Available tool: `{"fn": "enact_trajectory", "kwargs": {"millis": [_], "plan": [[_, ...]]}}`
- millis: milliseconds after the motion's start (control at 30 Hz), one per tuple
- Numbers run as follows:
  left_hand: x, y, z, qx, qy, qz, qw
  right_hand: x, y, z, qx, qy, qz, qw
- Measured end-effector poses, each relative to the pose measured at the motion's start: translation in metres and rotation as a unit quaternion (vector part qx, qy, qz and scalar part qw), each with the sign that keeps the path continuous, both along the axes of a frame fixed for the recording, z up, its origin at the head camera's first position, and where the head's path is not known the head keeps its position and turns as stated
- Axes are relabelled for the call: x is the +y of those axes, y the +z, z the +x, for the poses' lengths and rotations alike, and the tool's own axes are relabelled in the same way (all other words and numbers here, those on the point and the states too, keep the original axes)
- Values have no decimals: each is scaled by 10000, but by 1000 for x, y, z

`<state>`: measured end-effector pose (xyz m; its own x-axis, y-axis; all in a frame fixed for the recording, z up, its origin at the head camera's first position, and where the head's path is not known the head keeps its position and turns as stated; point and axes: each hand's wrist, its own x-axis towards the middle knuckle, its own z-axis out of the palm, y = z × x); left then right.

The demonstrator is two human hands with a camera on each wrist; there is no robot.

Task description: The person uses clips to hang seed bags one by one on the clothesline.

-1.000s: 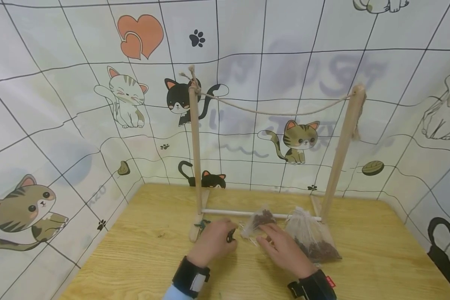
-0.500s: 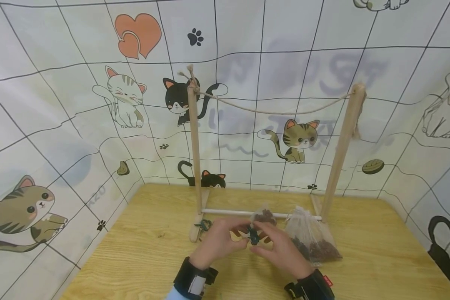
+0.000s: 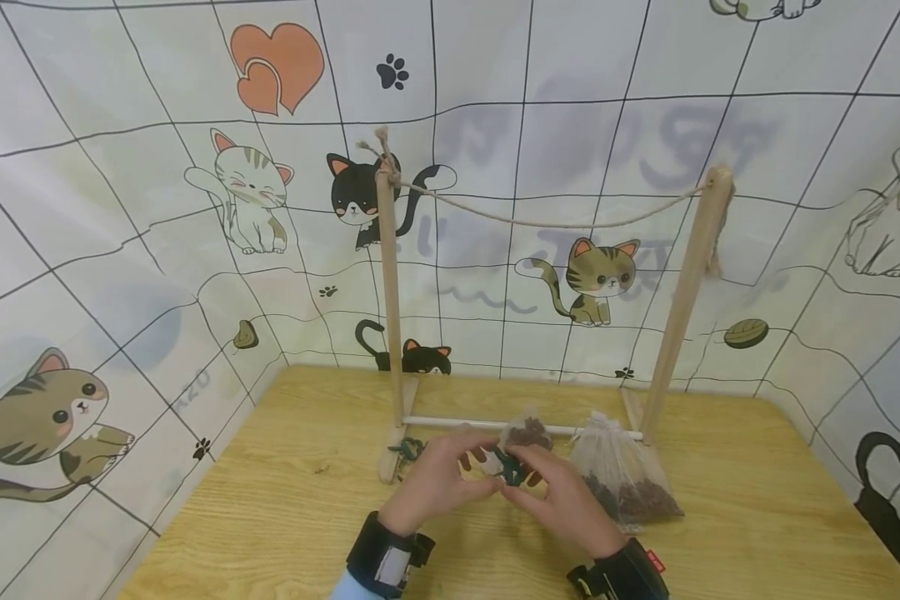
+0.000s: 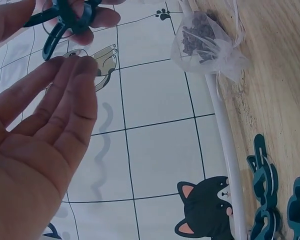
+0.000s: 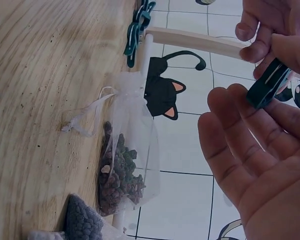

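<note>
My left hand (image 3: 444,477) and right hand (image 3: 562,500) meet above the table, fingers bent round one dark green plastic spring clip (image 3: 508,468). In the left wrist view, the clip (image 4: 72,17) has its handles at the left thumb and fingertips, with the right fingers behind it. The right wrist view shows the clip (image 5: 265,87) between the right thumb and fingertips. Just behind the hands lies a small sheer drawstring bag (image 3: 528,433) of reddish-brown stones. Another sheer bag (image 3: 622,475), larger and filled with dark and reddish stones, stands beside the right hand.
A wooden frame (image 3: 390,308) with a slack rope (image 3: 540,223) between its posts stands at the back, a white rod (image 3: 457,425) low across it. More green clips (image 3: 407,450) lie at its left foot. A cat-print cloth (image 3: 495,150) hangs behind the table (image 3: 270,500).
My right hand has left the small bag and met my left hand, which has come right with a dark clip. Between both hands the clip has since turned slightly.
</note>
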<state>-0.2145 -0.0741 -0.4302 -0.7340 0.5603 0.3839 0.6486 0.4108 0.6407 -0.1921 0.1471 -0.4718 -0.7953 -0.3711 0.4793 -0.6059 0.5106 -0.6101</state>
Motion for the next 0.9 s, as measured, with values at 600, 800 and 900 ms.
{"fn": "enact_trajectory", "kwargs": {"millis": [600, 800, 900], "plan": [[-25, 7, -6, 536, 1056, 718, 9904, 19, -1, -9, -277, -515, 74, 9983], [-29, 7, -8, 446, 1184, 513, 9906, 13, -4, -19, 294, -672, 663, 9951], [-30, 5, -8, 345, 1241, 381, 9909, 8, -6, -29, 607, -596, 1080, 9905]]}}
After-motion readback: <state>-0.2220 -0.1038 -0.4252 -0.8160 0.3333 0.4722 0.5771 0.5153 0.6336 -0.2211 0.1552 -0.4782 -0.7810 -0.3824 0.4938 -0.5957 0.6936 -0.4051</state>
